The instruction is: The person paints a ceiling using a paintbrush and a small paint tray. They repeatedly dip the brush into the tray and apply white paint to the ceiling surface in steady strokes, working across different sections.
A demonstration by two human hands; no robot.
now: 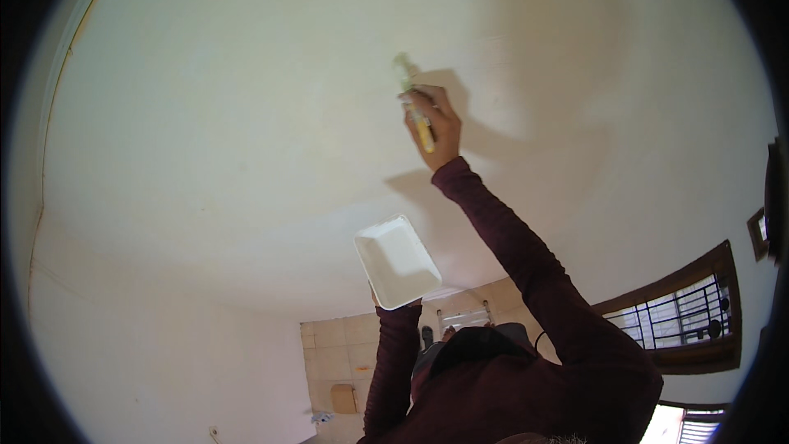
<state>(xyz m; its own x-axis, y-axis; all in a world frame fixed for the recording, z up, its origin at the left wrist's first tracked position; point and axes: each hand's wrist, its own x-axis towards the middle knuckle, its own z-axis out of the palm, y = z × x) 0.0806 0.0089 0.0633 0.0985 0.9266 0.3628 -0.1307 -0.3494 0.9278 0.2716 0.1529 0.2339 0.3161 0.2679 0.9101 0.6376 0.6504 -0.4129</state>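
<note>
Right hand [440, 127], raised on a dark maroon sleeve [526, 255], fingers wrapped tight around the yellow handle of a small paint brush [413, 99] whose pale bristles touch the white plastered surface [230, 115]. Left hand [394, 302], lower and nearer, supports a white rectangular plastic tray [397, 261] from beneath; its fingers are hidden. Barred wooden window [686, 312] at right.

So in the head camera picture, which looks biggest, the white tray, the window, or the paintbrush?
1. Window, dark wooden frame with bars, though it is bent at the picture's edge.
2. White tray, only a little smaller, so nearly a tie.
3. Paintbrush, in the right hand, clearly smallest.
</note>
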